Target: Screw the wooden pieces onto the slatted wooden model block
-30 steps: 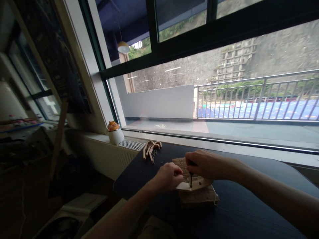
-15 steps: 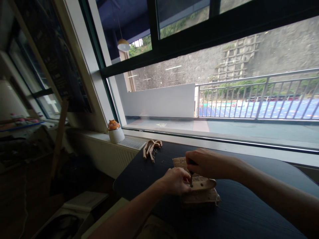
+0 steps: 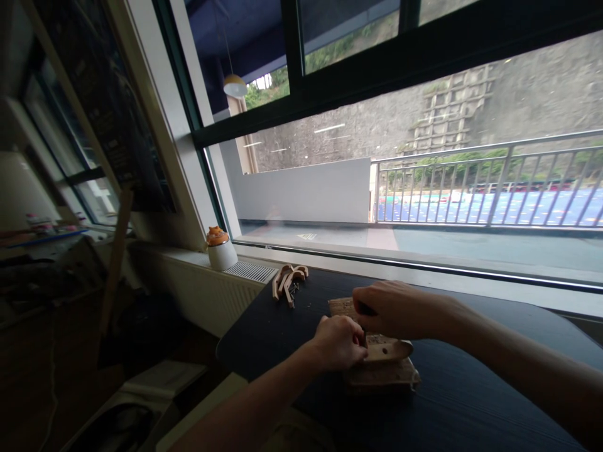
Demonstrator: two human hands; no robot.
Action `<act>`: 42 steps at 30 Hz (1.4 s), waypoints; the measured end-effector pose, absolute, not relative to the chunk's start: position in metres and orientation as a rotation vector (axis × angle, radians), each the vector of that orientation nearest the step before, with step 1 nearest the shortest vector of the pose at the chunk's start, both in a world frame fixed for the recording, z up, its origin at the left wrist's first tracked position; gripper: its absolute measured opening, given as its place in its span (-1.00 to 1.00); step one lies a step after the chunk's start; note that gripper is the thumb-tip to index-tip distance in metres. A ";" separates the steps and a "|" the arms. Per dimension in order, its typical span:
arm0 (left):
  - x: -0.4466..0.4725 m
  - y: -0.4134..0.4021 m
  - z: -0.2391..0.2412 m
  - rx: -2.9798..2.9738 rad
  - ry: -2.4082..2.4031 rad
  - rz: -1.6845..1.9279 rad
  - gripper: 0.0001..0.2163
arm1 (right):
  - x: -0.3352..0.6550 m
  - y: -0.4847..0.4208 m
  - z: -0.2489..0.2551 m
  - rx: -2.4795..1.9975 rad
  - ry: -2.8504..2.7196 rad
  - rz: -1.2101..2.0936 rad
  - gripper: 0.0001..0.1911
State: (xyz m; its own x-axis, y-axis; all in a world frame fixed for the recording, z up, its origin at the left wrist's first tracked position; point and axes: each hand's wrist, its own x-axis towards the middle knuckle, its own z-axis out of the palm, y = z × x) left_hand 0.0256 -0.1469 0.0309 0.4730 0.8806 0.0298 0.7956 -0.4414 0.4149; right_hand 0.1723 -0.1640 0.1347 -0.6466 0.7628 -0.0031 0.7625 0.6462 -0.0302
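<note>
Curling closed round a dark handle (image 3: 366,308), the right hand (image 3: 391,307) sits low in frame, right of centre. Beside it, the left hand (image 3: 340,342) bends its fingers at the left end of the pale wooden piece (image 3: 390,352), atop the rough board (image 3: 382,375); their grip I can't quite tell.

One head-worn camera, stationed above the near side of the table (image 3: 475,389), at close range. It faces forward and down, across the table's far edge to the window (image 3: 348,88); the view sits canted.
</note>
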 end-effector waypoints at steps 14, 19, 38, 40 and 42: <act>0.029 -0.149 0.037 2.378 1.433 0.328 -0.87 | 0.171 -0.161 0.129 -1.336 -2.829 0.005 -0.84; 0.030 -0.149 0.035 2.385 1.423 0.338 -0.85 | 0.170 -0.161 0.135 -1.404 -2.828 -0.077 -0.78; 0.029 -0.148 0.032 2.361 1.428 0.347 -0.85 | 0.173 -0.163 0.137 -1.318 -2.831 -0.088 -0.83; 0.029 -0.148 0.032 2.371 1.415 0.336 -0.84 | 0.173 -0.165 0.139 -1.342 -2.830 -0.065 -0.86; 0.029 -0.148 0.032 2.387 1.400 0.334 -0.83 | 0.171 -0.167 0.140 -1.380 -2.834 -0.061 -0.85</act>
State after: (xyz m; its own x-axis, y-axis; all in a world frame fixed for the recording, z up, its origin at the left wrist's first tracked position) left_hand 0.0292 -0.1475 0.0322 0.4831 0.8752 0.0252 0.7921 -0.4491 0.4133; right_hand 0.1714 -0.1671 0.1402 -0.6169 0.7870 0.0068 0.7866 0.6162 0.0399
